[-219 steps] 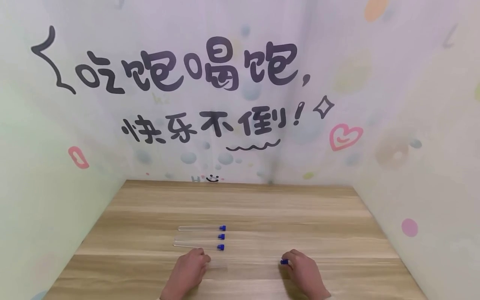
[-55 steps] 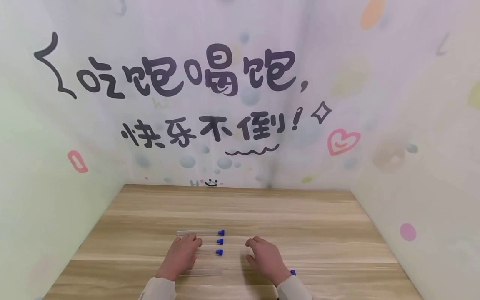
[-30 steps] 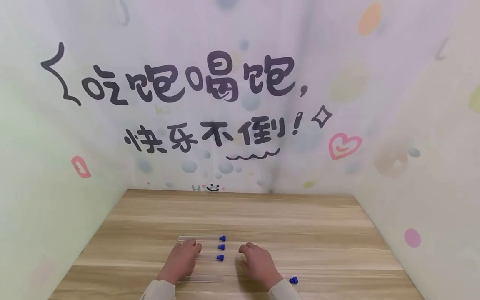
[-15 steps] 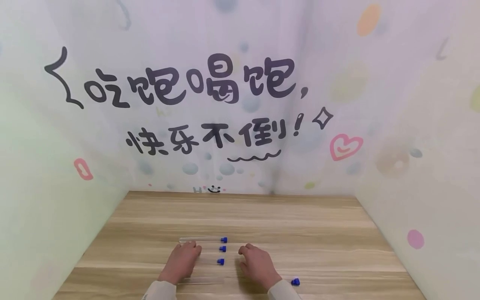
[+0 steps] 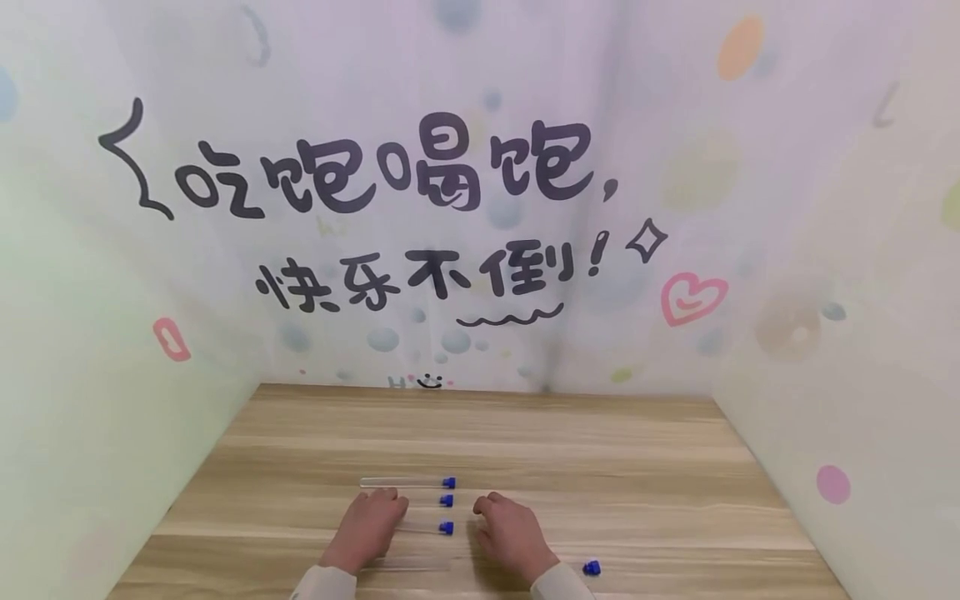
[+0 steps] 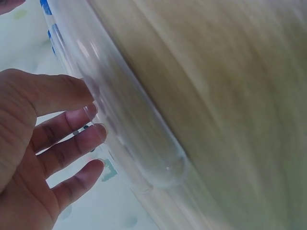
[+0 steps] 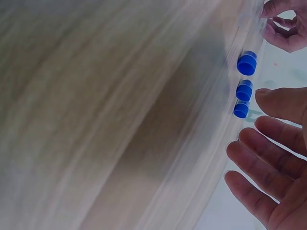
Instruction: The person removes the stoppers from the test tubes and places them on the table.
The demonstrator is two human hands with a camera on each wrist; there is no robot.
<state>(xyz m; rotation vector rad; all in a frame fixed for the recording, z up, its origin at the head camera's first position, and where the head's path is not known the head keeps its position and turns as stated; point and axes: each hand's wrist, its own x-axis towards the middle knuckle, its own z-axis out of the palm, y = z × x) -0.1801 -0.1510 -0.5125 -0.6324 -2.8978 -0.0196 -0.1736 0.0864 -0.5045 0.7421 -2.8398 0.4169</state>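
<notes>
tubes (image 5: 397, 482), clear and narrow, lie flat on the wooden table (image 5: 615, 454), left of its middle. three of them sit one behind another, each with a blue cap (image 5: 449, 482) on its right end; the nearest of these caps stands a little apart from the other two. a fourth, fainter tube (image 5: 420, 564) lies closer to the person, with no cap on its right end. the left hand (image 5: 366, 525) is over the left part of the capped tubes, its outer fingers spread and loosely bent; its thumb is right by the glass, and i cannot tell whether it pinches a tube. the right hand (image 5: 513, 533) is just right of the caps, palm down, fingers loosely bent and apart, holding nothing. a loose blue cap (image 5: 592, 567) lies on the table beyond the right wrist. pale sleeves (image 5: 330, 582) cover both forearms. behind the table, a white wall (image 5: 360, 83) carries big black writing (image 5: 442, 167), with a pink heart (image 5: 693, 298) to its lower right.
</notes>
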